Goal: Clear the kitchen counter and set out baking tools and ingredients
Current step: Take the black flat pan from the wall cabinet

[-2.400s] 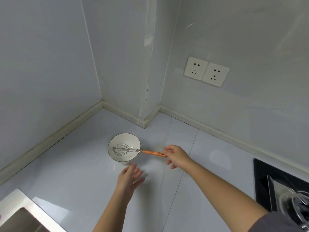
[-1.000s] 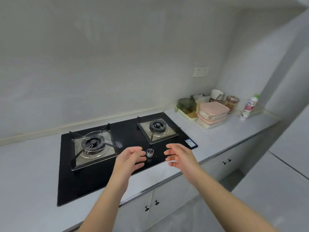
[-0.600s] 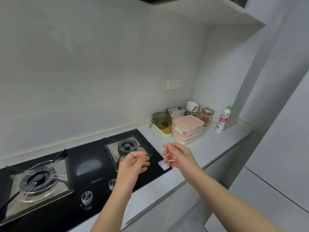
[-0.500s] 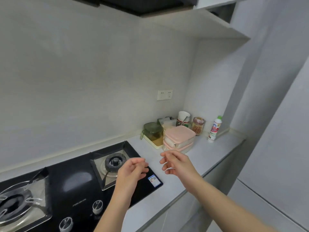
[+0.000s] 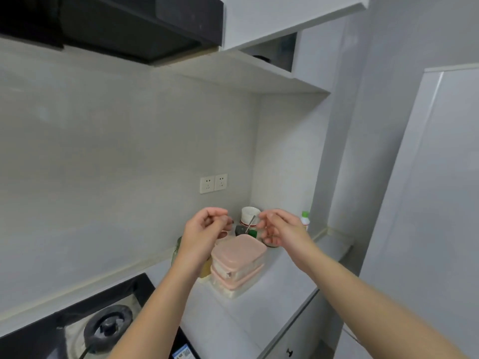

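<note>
Progress looks early: your left grip point(image 5: 204, 229) and right grip point(image 5: 281, 229) hover loosely curled, holding nothing, by the stacked pink containers point(image 5: 239, 255) in the desk point(image 5: 259, 314) corner (cup point(image 5: 250, 213), bottle point(image 5: 305, 218) behind). Ingredients not yet moved.

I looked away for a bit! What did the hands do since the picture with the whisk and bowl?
The right hand let go of the whisk's handle. The view swung right, past the stove, to the corner. Both hands, the left hand too, rose empty in front of the stacked pink-lidded containers. Containers, cup and bottle stayed put.
</note>
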`<state>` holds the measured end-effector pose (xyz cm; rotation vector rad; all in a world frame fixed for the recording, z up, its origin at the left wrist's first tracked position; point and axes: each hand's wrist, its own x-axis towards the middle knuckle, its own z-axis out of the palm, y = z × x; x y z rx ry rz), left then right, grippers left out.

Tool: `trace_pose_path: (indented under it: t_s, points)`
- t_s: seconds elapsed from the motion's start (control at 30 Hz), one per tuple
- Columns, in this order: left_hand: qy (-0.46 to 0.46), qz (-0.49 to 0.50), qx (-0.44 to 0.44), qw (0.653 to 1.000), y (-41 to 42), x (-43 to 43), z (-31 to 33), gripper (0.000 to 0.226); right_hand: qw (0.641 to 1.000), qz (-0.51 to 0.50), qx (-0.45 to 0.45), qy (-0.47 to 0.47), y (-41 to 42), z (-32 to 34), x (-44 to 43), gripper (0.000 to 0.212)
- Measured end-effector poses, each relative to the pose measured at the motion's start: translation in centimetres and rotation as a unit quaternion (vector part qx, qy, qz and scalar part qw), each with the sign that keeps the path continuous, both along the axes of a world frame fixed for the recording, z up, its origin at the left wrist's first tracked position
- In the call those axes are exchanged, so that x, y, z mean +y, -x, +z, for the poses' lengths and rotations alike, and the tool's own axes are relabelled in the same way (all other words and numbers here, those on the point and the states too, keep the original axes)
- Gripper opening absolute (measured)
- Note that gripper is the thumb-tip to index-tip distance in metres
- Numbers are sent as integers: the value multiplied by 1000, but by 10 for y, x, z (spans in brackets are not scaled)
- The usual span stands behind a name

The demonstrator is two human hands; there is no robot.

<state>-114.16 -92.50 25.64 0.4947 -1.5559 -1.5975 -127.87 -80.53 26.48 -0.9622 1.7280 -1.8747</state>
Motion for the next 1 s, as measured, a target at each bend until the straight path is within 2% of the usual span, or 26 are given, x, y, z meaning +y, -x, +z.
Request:
trace_pose_path:
  t_s: [0.13,0.33,0.53,0.63,0.77,0.87,0.93,1.0]
  points:
    - [76,21,22,997,43,2,22,13,999,32,28,14,47,20,-2,22]
    - [184,104,19,977,100,0,56,16,993,87,78,9,123,49,5,23]
    - [282,224,-2,933,148,-10,125,17,988,93,116,31,197,111,-12,24]
    - [354,283,-38,890,166,-14,170,12,984,101,133,59,219,148,-33,24]
    - [480,313,-84,815,198,-27,228,8,978,125,143,83,232,193,-67,24]
    - [568,335,-81,748,223,-56,269,8,971,124,181,94,240,226,-89,23]
    - [596,359,-92,712,233,-72,297,10,968,114,200,98,244,246,-98,23]
    - [605,380,-146,684,242,-86,322,15,965,101,220,97,251,264,-105,23]
